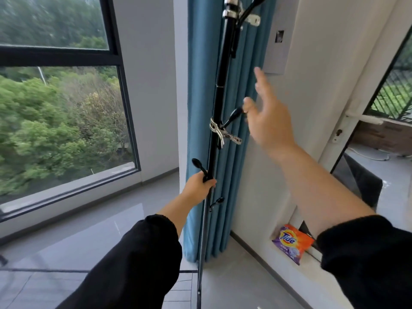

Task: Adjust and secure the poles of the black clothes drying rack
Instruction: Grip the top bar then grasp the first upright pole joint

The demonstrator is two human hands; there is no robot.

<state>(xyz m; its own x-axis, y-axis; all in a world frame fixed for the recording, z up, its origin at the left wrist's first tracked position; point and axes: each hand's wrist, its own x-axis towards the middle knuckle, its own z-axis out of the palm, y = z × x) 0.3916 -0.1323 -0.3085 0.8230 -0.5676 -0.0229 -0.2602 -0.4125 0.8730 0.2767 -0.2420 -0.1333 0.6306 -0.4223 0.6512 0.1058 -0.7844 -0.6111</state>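
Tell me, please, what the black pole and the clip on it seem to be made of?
Black pole: probably painted or coated metal tube; glossy, with highlights along it. Clip: bare silvery metal, likely steel; shiny and reflective.

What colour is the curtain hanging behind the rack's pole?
The curtain is plain blue-teal, with no pattern; the head view shows it behind the black pole.
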